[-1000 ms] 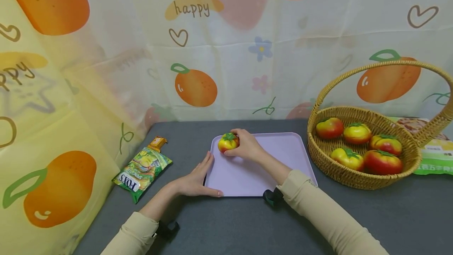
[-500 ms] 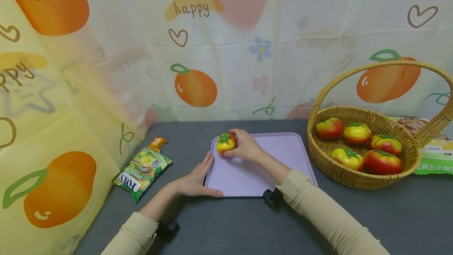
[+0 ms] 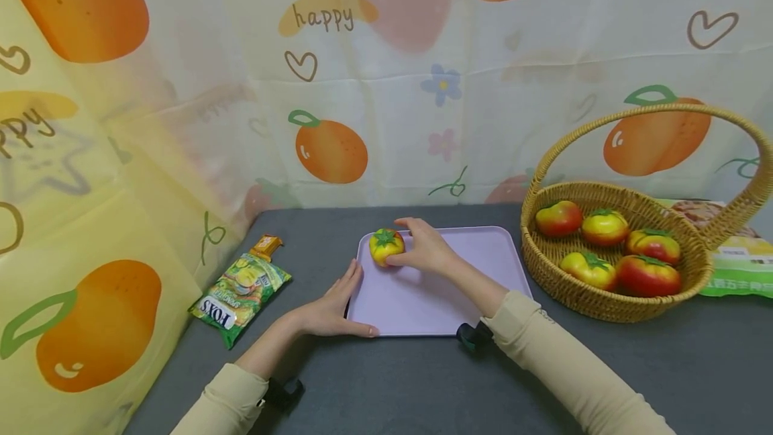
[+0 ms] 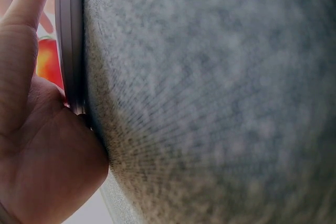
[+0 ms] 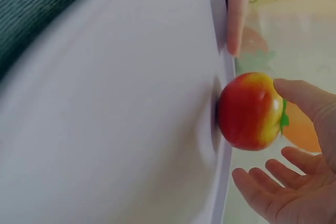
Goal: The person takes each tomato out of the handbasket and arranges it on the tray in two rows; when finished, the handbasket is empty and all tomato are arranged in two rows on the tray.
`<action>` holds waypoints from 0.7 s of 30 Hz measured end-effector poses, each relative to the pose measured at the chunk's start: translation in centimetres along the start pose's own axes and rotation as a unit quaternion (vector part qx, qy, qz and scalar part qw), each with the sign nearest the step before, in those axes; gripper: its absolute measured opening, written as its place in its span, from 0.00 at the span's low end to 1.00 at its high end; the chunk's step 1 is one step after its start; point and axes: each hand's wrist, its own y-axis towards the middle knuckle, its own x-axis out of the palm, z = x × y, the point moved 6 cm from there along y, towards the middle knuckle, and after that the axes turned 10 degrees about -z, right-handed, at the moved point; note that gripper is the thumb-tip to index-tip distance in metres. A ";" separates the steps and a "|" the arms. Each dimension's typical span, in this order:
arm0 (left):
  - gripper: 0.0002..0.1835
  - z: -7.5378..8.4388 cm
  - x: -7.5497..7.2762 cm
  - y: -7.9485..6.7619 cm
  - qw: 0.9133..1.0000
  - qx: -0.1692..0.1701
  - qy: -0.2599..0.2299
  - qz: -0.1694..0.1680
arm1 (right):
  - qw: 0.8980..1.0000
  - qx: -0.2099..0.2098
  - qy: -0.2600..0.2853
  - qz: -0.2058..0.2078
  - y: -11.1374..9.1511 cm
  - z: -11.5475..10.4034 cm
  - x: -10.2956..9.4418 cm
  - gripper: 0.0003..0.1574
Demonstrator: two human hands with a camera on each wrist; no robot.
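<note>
A red-and-yellow tomato (image 3: 386, 247) with a green leafy top sits on the lilac tray (image 3: 447, 301), near its back left corner. My right hand (image 3: 427, 249) is just right of it. In the right wrist view, the thumb tip overlaps the upper side of the tomato (image 5: 251, 111), while the other fingers (image 5: 252, 190) are spread apart from it. My left hand (image 3: 329, 307) lies along the tray's front left corner, fingers extended by the left side and thumb at the front edge. The left wrist view shows this hand (image 4: 47, 145) against the tray's side (image 4: 70, 40).
A wicker basket (image 3: 574, 297) with a tall handle holds several similar tomatoes (image 3: 649, 277) on the right. Behind it lies a green-and-white packet (image 3: 743, 267). Left of the tray are a green snack bag (image 3: 241, 294) and a small orange wrapped sweet (image 3: 266, 247). A printed curtain hangs behind.
The tomato has turned so its leafy top faces up, and has moved slightly left. My right hand's fingers have loosened and drawn off it. The left hand has stayed at the tray's corner.
</note>
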 end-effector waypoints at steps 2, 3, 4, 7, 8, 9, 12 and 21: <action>0.66 0.0 0.0 0.0 1.000 0.001 0.001 -0.001 | 1.000 0.001 0.000 0.002 -0.2 0.1 -0.3 0.48; 0.66 0.0 0.0 0.0 1.000 0.001 0.003 -0.001 | 1.000 0.002 0.000 0.004 -0.4 0.2 -0.5 0.48; 0.66 0.0 -0.1 0.0 1.000 0.001 0.003 -0.002 | 1.000 0.002 0.000 0.007 -0.5 0.3 -0.7 0.48; 0.66 0.1 -0.1 0.0 1.000 0.001 0.002 -0.004 | 1.000 0.008 0.000 0.012 -0.8 0.7 -1.1 0.47; 0.66 0.1 -0.1 0.0 1.000 0.000 0.002 -0.005 | 1.000 0.010 0.000 0.013 -1.0 0.8 -1.3 0.47; 0.66 0.1 -0.1 0.0 1.000 -0.001 0.001 -0.005 | 1.000 0.010 0.001 0.015 -1.1 0.9 -1.4 0.47; 0.66 0.0 -0.1 0.0 1.000 -0.002 0.001 -0.005 | 1.000 0.015 0.008 0.014 -1.7 1.2 -1.8 0.47; 0.66 0.1 -0.1 0.0 1.000 0.005 0.006 -0.002 | 1.000 0.008 0.021 0.022 -3.8 1.9 -3.3 0.45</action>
